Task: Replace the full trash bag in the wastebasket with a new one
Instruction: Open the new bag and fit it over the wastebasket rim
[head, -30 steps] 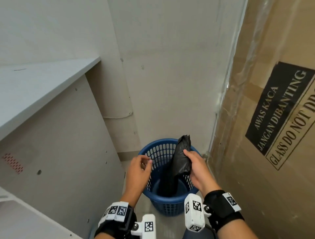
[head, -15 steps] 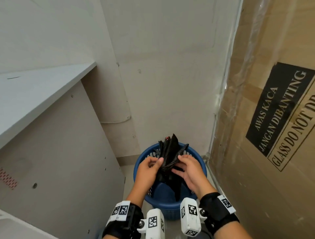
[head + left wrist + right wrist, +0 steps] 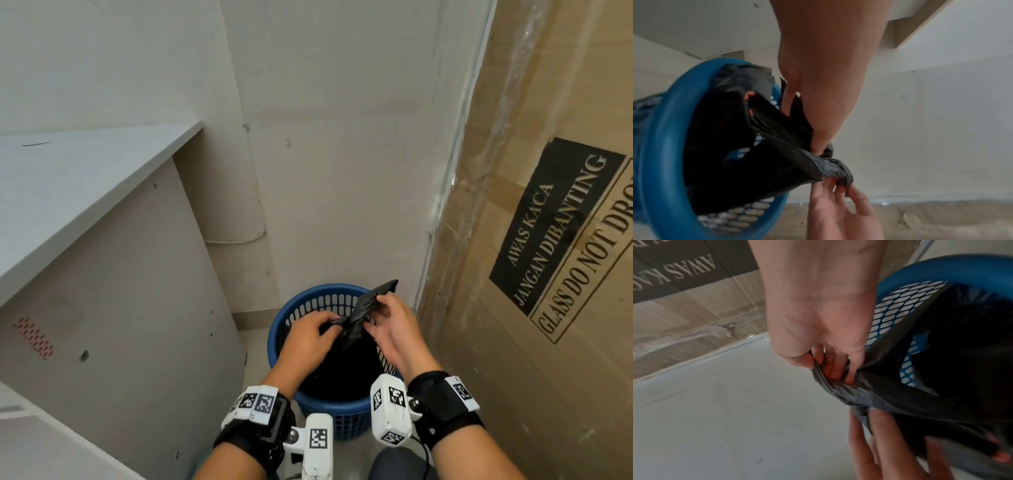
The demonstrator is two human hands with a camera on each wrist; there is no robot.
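A blue perforated wastebasket [image 3: 329, 407] stands on the floor in the corner. A black trash bag [image 3: 368, 310] hangs down into it, its bunched top held above the rim. My left hand [image 3: 322, 329] pinches the bag's left edge, and my right hand [image 3: 376, 320] pinches the right part, thumb on top. In the left wrist view my left hand [image 3: 818, 150] grips a fold of the bag [image 3: 781, 146] inside the blue rim [image 3: 659, 146]. In the right wrist view my right hand [image 3: 835, 372] curls round the bag's edge [image 3: 890, 395] beside the basket [image 3: 941, 267].
A grey desk side panel [image 3: 113, 308] closes off the left. A tall cardboard box [image 3: 548, 308] marked "GLASS DO NOT DROP" stands close on the right. The pale wall [image 3: 342, 171] is right behind the basket. Only a narrow strip of floor [image 3: 715, 418] shows.
A second ago only my right hand held the bag upright in the basket. My left hand has since come in and taken hold, and the bag's top now leans right between both hands.
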